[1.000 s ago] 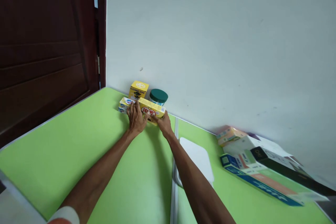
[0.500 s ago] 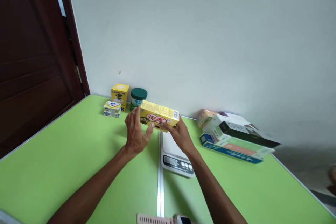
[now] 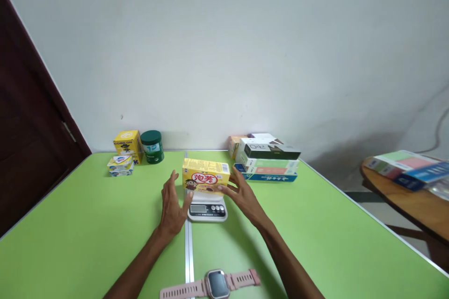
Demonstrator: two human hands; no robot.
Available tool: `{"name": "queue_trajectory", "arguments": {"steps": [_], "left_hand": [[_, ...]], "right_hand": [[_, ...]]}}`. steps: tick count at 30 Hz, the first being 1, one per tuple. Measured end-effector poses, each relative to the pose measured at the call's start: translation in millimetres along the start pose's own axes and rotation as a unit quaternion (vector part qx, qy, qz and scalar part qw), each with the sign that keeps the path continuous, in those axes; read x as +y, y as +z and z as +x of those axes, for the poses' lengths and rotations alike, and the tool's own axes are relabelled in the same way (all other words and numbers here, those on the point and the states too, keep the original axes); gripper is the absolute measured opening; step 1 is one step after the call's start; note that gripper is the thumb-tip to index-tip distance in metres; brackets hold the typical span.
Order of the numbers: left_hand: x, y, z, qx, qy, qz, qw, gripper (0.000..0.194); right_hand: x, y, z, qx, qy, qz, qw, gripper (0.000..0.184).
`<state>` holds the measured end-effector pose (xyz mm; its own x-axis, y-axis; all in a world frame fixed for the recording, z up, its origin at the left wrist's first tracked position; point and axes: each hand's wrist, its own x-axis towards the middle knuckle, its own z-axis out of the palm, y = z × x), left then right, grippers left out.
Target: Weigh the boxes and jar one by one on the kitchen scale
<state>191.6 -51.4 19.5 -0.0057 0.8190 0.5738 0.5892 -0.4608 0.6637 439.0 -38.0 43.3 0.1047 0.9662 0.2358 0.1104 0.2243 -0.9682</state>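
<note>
Left hand (image 3: 171, 212) spread beside left end of yellow oblong cardboard carton (image 3: 205, 178); right hand (image 3: 247, 198) curves round right end, grip unclear. Carton sits over white plastic digital scale (image 3: 207, 215), contact unclear. Placing appears in hand; next move calls for steady lowering, clean release. Counted: one oblong carton, one scale, one pink-strapped smartwatch (image 3: 218, 284), one green plastic jar (image 3: 153, 148), one yellow cube box (image 3: 126, 144).

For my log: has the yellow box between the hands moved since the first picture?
Yes: the yellow box moved right, from in front of the green jar to the scale.
</note>
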Motion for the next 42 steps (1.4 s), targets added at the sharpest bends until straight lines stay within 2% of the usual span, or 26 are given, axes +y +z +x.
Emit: {"name": "queue_trajectory", "arguments": {"steps": [4,8,10,14,17,19,22,24,27,29,31,33,36,39,42], "left_hand": [[-19.8,-0.8,-10.3,-0.012,-0.088,-0.063,0.994,0.073],[-22.5,3.2,-10.1,-0.024,-0.089,-0.064,0.994,0.075],[-16.2,6.5,-2.5,-0.021,-0.068,-0.055,0.996,0.076],[6.8,15.3,17.6,-0.026,-0.046,-0.057,0.997,0.070],[32.7,21.1,25.0,-0.029,-0.041,-0.057,0.997,0.064],[54.2,27.4,24.8,-0.049,-0.014,-0.064,0.997,0.065],[89.7,50.7,20.1,-0.126,0.029,-0.110,0.986,0.071],[111.8,78.4,16.6,-0.180,0.038,-0.145,0.972,0.076],[136.8,131.6,13.8,-0.228,0.047,-0.174,0.957,0.084],[146.2,166.8,14.4,-0.245,0.054,-0.184,0.950,0.090],[149.6,196.1,16.6,-0.262,0.054,-0.188,0.945,0.096],[148.3,217.6,19.5,-0.283,0.042,-0.185,0.940,0.101],[142.4,236.6,23.4,-0.302,0.021,-0.183,0.935,0.103],[139.4,244.1,25.3,-0.298,0.027,-0.192,0.935,0.103],[141.8,240.1,25.8,-0.300,0.030,-0.196,0.933,0.103]], "right_hand": [[19.0,-15.5,-16.6,0.076,0.035,0.003,0.996,0.073],[26.0,-8.8,-32.6,0.139,0.037,-0.008,0.990,0.071],[21.6,2.3,-36.9,0.141,0.021,-0.022,0.990,0.073],[7.5,27.5,-41.2,0.107,-0.022,-0.026,0.994,0.070],[-4.3,30.7,-43.1,0.098,-0.043,-0.016,0.994,0.069],[-12.3,16.3,-44.2,0.112,-0.037,-0.014,0.993,0.070],[-18.5,-29.5,-46.7,0.168,-0.022,-0.022,0.985,0.070],[-14.4,-68.8,-47.9,0.212,-0.018,-0.040,0.976,0.070],[4.7,-126.3,-44.6,0.250,-0.020,-0.073,0.965,0.070],[21.6,-157.1,-37.2,0.265,-0.021,-0.086,0.960,0.072],[36.7,-178.9,-26.9,0.276,-0.021,-0.094,0.956,0.073],[47.3,-191.8,-16.4,0.278,-0.020,-0.105,0.954,0.074],[54.0,-198.9,-5.3,0.278,-0.012,-0.130,0.952,0.074],[54.6,-199.2,-0.7,0.280,-0.006,-0.150,0.948,0.077],[56.7,-197.2,-0.5,0.278,-0.003,-0.173,0.945,0.076]]}}
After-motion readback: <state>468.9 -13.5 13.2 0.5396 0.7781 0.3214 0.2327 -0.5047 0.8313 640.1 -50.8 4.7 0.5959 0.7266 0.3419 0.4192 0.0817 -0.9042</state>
